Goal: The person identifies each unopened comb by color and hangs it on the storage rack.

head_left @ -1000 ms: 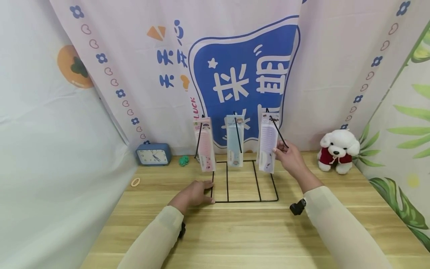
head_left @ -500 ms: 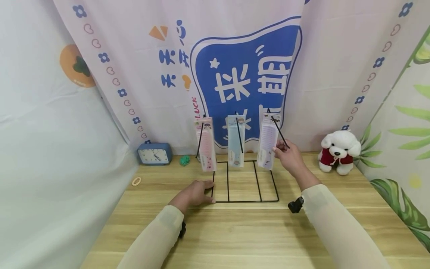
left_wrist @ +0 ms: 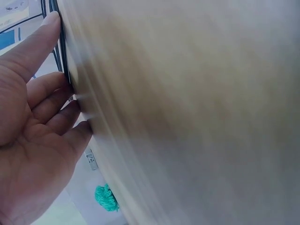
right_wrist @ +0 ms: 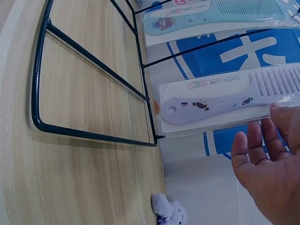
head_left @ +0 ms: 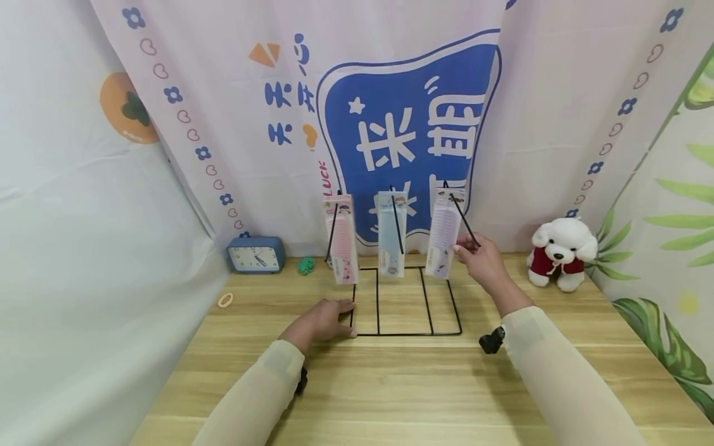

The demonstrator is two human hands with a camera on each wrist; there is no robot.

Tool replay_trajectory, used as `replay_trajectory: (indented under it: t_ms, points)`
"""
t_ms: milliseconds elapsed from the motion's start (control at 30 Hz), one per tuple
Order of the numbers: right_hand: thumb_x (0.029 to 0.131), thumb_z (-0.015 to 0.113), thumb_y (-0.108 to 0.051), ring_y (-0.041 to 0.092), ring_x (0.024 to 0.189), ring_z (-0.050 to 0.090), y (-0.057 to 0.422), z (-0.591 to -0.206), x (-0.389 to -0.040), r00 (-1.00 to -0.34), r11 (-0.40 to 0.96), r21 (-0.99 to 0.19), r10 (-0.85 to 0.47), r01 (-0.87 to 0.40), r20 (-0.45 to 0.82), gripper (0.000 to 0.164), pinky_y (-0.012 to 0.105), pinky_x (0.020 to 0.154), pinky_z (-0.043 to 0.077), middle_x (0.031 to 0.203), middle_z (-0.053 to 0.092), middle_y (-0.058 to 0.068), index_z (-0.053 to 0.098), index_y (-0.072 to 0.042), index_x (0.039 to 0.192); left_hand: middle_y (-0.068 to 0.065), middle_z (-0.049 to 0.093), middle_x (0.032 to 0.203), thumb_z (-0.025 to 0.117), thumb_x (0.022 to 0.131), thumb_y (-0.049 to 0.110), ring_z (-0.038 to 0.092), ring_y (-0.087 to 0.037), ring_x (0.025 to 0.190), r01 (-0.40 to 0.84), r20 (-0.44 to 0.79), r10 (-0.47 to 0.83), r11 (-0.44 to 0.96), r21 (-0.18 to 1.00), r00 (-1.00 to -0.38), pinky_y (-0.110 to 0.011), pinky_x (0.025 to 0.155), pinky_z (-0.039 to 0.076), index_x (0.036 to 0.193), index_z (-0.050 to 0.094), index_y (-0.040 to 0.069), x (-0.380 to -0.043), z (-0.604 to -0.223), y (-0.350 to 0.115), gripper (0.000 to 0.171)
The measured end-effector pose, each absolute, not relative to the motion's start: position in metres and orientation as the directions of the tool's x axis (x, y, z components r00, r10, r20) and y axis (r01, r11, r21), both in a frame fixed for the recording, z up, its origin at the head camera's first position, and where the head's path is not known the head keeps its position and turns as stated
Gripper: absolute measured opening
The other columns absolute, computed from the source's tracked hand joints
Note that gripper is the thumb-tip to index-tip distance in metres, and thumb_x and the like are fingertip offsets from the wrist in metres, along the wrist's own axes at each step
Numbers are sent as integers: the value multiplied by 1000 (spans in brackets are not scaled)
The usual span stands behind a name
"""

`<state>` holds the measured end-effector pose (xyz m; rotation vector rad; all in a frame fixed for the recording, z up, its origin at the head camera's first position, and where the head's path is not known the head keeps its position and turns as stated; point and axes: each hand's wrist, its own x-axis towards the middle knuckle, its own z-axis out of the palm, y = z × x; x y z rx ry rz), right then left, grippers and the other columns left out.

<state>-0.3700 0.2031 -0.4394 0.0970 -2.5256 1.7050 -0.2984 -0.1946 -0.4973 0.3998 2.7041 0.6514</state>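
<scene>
Three packaged plastic combs hang from a black wire display rack [head_left: 409,334]: a pink comb [head_left: 341,238], a blue comb [head_left: 392,235] and a purple comb [head_left: 444,232]. My right hand [head_left: 481,260] pinches the lower right edge of the purple comb's clear pack, thumb in front and fingers behind. In the right wrist view the thumb overlaps the pack beside the comb's teeth. My left hand [head_left: 320,321] rests at the left side of the rack's base, thumb at the front corner and fingers spread from it. In the left wrist view its fingertips touch the dark wire and the tabletop.
A blue alarm clock [head_left: 255,255], a small green item [head_left: 305,266] and a beige ring [head_left: 225,300] are at the left on the wooden table [head_left: 390,390]. A white plush dog [head_left: 563,251] sits at the back right. A printed curtain [head_left: 535,124] hangs behind the rack.
The purple comb's lower end has swung slightly left and up under my right hand. My left hand has stayed on the rack's base. The other combs hang where they were.
</scene>
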Motion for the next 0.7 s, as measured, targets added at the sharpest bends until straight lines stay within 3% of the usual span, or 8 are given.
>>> replay_trajectory:
  t_ms: [133, 433, 700]
  points:
    - [112, 64, -29, 27, 109, 69, 207, -441, -369, -993, 400, -910, 1, -108, 118, 40, 28, 73, 57, 136, 66, 21, 62, 0, 140, -7, 43, 174, 85, 96, 37, 38, -34, 162, 191, -245, 344, 853, 486, -906, -51, 132, 37, 162, 54, 14, -299, -497, -194, 77]
    - [113, 63, -27, 42, 128, 66, 217, -450, -360, -992, 412, -903, -15, -120, 125, 47, 39, 96, 65, 144, 63, 27, 57, 5, 146, -8, 43, 174, 85, 96, 37, 37, -35, 163, 185, -252, 341, 852, 490, -905, -52, 132, 36, 163, 53, 13, -300, -496, -194, 77]
    - [112, 64, -26, 44, 127, 68, 229, -461, -351, -973, 502, -836, -57, -220, 222, 43, 32, 93, 66, 137, 67, 30, 60, 8, 138, -6, 44, 174, 85, 97, 39, 39, -33, 162, 187, -247, 335, 859, 477, -909, -51, 132, 36, 163, 53, 14, -300, -500, -197, 78]
